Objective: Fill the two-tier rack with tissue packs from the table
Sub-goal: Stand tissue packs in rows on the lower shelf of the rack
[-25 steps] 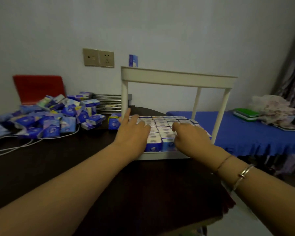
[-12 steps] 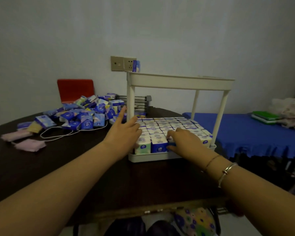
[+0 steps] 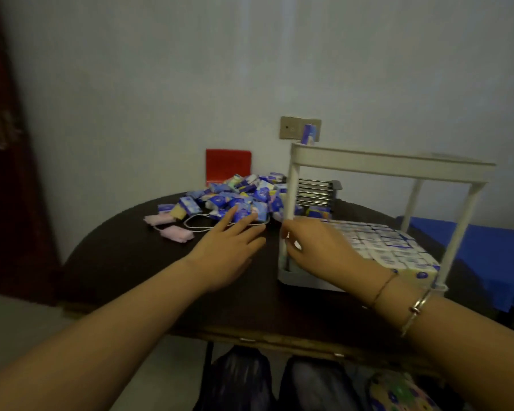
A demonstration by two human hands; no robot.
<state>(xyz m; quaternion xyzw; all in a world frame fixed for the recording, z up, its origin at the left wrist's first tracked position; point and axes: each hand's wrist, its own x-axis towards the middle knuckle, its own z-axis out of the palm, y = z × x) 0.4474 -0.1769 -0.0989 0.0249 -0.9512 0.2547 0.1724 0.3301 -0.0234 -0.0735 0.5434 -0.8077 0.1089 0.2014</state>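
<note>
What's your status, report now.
Left hand open, reaching for tissue pile. Right hand at rack post. Lower tier packed. Cord in path.

loose packs (image 3: 238, 200) left of rack (image 3: 389, 164)

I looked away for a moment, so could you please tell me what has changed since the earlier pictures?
The left hand has left the packs in the lower tier and reaches, fingers straight, toward the pile of tissue packs. The right hand has shifted to the rack's front-left corner. The lower tier stays full; one pack remains on the top tier.
</note>
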